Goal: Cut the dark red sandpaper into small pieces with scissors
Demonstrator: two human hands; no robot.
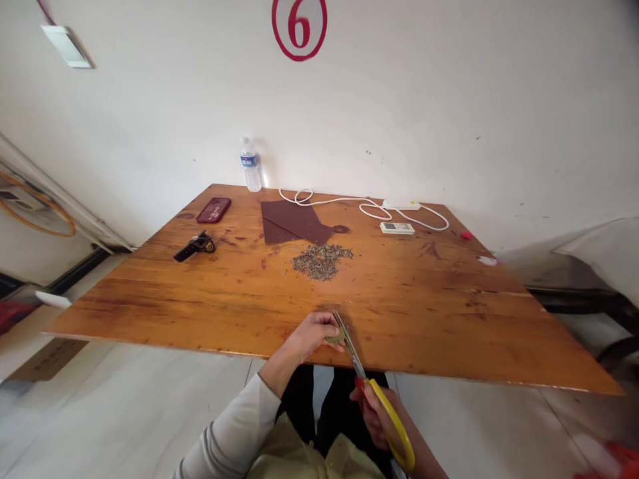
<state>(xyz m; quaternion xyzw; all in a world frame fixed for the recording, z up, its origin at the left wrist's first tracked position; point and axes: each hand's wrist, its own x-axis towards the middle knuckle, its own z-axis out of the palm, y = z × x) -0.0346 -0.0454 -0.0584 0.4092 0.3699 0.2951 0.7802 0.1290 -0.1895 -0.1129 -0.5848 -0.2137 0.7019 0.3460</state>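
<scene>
My left hand (318, 332) pinches a small, flat olive-green piece (336, 337) just above the table's near edge; I cannot make out its exact kind. Yellow-and-red-handled scissors (394, 422) are gripped in my right hand (375, 412), below the table edge. Their metal blades point up and away, lying right beside the green piece at my left fingers. Whether the blades touch it is hard to tell. Farther off, beyond both hands, a loose pile of small grey-brown bits (322, 261) lies on the wooden table (224, 303).
Dark red sheets (294, 221) lie behind the pile. Toward the back stand or lie a water bottle (251, 166), a phone (213, 210), a black strapped item (196, 245), a white remote (397, 228) and a white power strip (402, 205) with its cable. A wall closes off the far side.
</scene>
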